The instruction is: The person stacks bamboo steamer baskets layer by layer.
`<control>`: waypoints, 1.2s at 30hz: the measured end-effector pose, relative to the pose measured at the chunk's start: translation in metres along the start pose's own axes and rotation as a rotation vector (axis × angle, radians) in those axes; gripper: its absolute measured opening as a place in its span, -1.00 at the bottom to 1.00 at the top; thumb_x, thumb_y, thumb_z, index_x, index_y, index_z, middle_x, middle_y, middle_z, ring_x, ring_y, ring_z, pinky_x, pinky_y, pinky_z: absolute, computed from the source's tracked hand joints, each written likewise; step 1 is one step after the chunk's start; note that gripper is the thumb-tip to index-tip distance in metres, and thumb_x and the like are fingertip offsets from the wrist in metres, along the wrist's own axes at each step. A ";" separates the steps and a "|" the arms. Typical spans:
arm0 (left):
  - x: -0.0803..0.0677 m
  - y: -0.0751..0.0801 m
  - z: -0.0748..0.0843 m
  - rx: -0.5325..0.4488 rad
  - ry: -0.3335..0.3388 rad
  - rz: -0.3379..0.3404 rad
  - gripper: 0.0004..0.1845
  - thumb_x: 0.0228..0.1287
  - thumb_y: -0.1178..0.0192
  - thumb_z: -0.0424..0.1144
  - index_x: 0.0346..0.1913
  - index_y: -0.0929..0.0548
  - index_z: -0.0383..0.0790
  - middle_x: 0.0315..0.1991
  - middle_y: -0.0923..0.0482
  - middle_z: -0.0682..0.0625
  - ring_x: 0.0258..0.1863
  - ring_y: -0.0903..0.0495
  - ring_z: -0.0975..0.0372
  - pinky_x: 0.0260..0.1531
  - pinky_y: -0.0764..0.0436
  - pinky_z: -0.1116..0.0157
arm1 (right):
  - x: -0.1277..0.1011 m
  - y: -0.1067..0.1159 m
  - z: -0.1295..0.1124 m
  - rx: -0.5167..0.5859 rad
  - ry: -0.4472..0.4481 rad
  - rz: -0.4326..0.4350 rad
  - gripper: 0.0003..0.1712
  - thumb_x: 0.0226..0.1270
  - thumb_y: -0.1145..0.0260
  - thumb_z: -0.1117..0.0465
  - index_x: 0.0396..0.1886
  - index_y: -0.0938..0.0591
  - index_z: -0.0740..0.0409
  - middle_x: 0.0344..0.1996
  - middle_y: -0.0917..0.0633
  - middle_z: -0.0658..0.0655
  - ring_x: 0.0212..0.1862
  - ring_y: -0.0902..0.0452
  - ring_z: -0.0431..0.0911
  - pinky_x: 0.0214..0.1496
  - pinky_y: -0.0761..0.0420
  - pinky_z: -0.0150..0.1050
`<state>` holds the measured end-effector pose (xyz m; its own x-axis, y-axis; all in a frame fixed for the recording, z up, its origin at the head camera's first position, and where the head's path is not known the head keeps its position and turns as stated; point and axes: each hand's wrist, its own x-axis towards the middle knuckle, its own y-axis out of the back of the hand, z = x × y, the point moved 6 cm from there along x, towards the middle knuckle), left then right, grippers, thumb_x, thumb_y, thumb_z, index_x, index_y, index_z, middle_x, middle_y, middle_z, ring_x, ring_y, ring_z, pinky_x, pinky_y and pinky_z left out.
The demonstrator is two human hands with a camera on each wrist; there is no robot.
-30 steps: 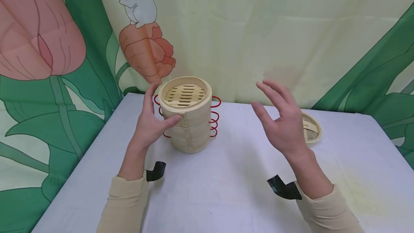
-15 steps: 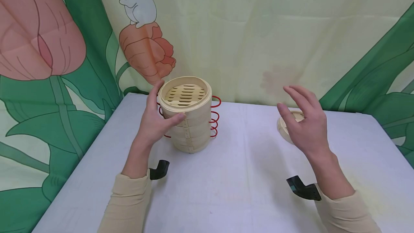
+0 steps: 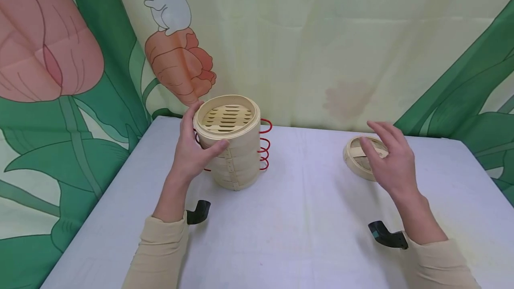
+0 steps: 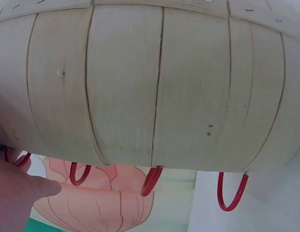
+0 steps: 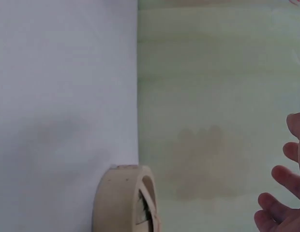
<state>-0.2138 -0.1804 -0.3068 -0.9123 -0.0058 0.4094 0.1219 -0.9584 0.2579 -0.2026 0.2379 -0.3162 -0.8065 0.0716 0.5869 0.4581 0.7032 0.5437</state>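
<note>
Both hands work over a white tabletop (image 3: 297,217). Left hand (image 3: 192,153) grips the side of the stacked bamboo steamer (image 3: 230,144), thumb in front and fingers curled round the far side near its red wire handles (image 3: 265,146); the stack stands upright at the tabletop's left rear, its top tier uncovered. Right hand (image 3: 391,164) hovers with fingers spread and relaxed, holding nothing, just above the steamer lid (image 3: 357,159), which lies on the tabletop well to the right of the stack.
</note>
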 end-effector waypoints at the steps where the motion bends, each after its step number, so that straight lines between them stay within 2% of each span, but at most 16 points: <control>1: 0.000 0.000 0.000 -0.001 -0.004 0.005 0.10 0.00 -0.50 -0.17 0.58 -0.08 -0.07 0.48 -0.04 -0.04 0.42 -0.14 0.17 0.34 -0.17 -0.14 | -0.001 -0.002 0.005 -0.007 -0.019 -0.015 -0.50 0.40 -0.32 0.28 0.32 -0.57 0.23 0.29 -0.49 0.28 0.34 -0.33 0.22 0.34 -0.32 0.10; 4: -0.001 0.000 0.000 -0.006 -0.014 0.022 0.10 -0.03 -0.49 -0.17 0.57 -0.09 -0.09 0.47 -0.05 -0.06 0.40 -0.17 0.16 0.32 -0.21 -0.12 | -0.004 -0.005 0.019 -0.036 -0.058 -0.048 -0.50 0.44 -0.30 0.24 0.33 -0.55 0.25 0.31 -0.46 0.32 0.35 -0.30 0.27 0.35 -0.27 0.26; 8: -0.002 0.000 -0.001 -0.011 -0.013 0.039 0.09 -0.04 -0.49 -0.15 0.57 -0.11 -0.07 0.45 -0.07 -0.06 0.39 -0.18 0.15 0.31 -0.23 -0.12 | -0.006 -0.007 0.035 -0.072 -0.098 -0.090 -0.49 0.48 -0.26 0.18 0.34 -0.53 0.27 0.32 -0.45 0.36 0.37 -0.27 0.32 0.35 -0.22 0.33; 12: -0.003 0.000 -0.003 -0.015 0.005 0.043 0.09 -0.01 -0.47 -0.14 0.58 -0.09 -0.06 0.46 -0.07 -0.07 0.40 -0.16 0.13 0.33 -0.21 -0.11 | -0.008 -0.010 0.047 -0.102 -0.124 -0.145 -0.47 0.52 -0.21 0.12 0.36 -0.51 0.28 0.33 -0.44 0.40 0.39 -0.24 0.35 0.37 -0.17 0.35; 22: -0.003 -0.001 -0.004 -0.023 0.013 0.044 0.11 -0.01 -0.45 -0.13 0.59 -0.05 -0.08 0.46 -0.05 -0.08 0.40 -0.16 0.10 0.31 -0.22 -0.13 | -0.013 -0.015 0.070 -0.132 -0.143 -0.211 -0.45 0.54 -0.18 0.11 0.39 -0.47 0.30 0.32 -0.43 0.44 0.37 -0.23 0.39 0.37 -0.16 0.33; 28: -0.003 -0.001 -0.004 -0.012 0.013 0.039 0.11 0.00 -0.45 -0.13 0.60 -0.03 -0.12 0.46 -0.05 -0.09 0.41 -0.16 0.10 0.32 -0.21 -0.12 | -0.013 -0.015 0.079 -0.160 -0.169 -0.247 -0.43 0.54 -0.18 0.11 0.43 -0.43 0.28 0.34 -0.41 0.44 0.38 -0.21 0.41 0.36 -0.15 0.35; 36: -0.003 0.000 -0.006 -0.009 0.027 0.030 0.11 0.02 -0.45 -0.13 0.60 -0.02 -0.12 0.48 -0.04 -0.07 0.42 -0.15 0.13 0.35 -0.19 -0.09 | -0.014 -0.017 0.094 -0.165 -0.164 -0.306 -0.41 0.51 -0.24 0.15 0.40 -0.42 0.36 0.33 -0.41 0.49 0.36 -0.21 0.45 0.33 -0.17 0.36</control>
<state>-0.2136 -0.1816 -0.3128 -0.9186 -0.0420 0.3930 0.1456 -0.9604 0.2376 -0.2340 0.2914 -0.3899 -0.9583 -0.0021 0.2856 0.2299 0.5874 0.7759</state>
